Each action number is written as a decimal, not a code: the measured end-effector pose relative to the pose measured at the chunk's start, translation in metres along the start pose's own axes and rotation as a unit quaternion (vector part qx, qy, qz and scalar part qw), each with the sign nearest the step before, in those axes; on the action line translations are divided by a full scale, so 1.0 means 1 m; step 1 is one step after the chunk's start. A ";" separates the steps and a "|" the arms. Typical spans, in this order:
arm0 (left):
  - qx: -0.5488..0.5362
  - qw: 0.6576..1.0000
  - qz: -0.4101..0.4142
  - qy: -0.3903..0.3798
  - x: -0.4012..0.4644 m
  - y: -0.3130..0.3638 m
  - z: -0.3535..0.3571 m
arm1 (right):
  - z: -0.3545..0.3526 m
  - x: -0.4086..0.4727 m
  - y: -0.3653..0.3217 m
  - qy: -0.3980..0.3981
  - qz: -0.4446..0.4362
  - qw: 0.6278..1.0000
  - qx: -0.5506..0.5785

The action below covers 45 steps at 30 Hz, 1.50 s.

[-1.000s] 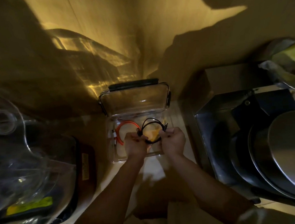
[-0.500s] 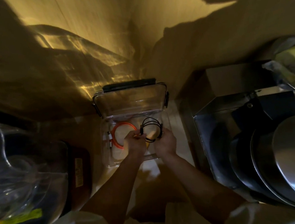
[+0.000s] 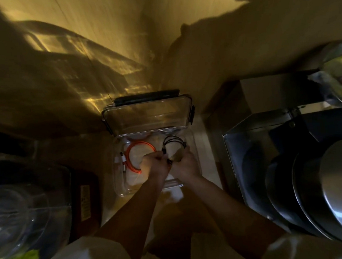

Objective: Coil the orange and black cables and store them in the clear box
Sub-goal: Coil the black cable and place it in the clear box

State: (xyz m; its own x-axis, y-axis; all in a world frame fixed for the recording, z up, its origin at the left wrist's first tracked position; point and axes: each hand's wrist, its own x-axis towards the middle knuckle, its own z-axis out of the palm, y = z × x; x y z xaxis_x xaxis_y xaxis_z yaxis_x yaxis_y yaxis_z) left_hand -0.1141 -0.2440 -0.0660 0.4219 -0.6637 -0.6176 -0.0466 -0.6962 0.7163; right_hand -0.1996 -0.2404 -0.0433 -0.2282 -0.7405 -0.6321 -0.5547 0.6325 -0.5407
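Note:
The clear box stands open on the counter, its lid tipped up at the back. A coiled orange cable with white plugs lies inside on the left. My left hand and my right hand are both over the box's right half, side by side, gripping the near side of a coiled black cable. Its loops stick out beyond my fingers over the right half of the box. I cannot tell whether the black coil touches the box floor.
Stacked metal pans and lids in a steel rack fill the right side. Clear glass bowls and a dark container crowd the left. The wall rises just behind the box. The light is dim and yellowish.
Both hands have carried the black coil forward and lower into the open box, beside the orange cable. The camera view has shifted slightly.

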 end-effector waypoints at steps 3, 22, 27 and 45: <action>0.030 0.999 0.026 0.021 0.001 -0.002 0.000 | 0.001 0.001 0.001 -0.012 -0.012 1.000 -0.012; 0.138 0.987 0.049 0.064 0.011 -0.002 -0.003 | 0.000 -0.011 0.011 -0.046 -0.110 0.983 -0.140; 0.116 0.992 0.034 0.046 0.012 -0.006 -0.005 | 0.001 -0.006 0.009 -0.066 -0.107 0.978 -0.168; 0.044 0.998 -0.036 -0.014 0.033 -0.021 -0.008 | 0.001 -0.002 0.014 -0.070 -0.122 0.974 -0.176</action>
State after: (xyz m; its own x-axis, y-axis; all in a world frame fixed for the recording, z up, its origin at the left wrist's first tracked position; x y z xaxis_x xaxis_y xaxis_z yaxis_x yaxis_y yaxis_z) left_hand -0.0923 -0.2492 -0.0990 0.4017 -0.6183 -0.6755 -0.0980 -0.7624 0.6396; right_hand -0.2063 -0.2295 -0.0500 0.0437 -0.8053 -0.5913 -0.8239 0.3057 -0.4773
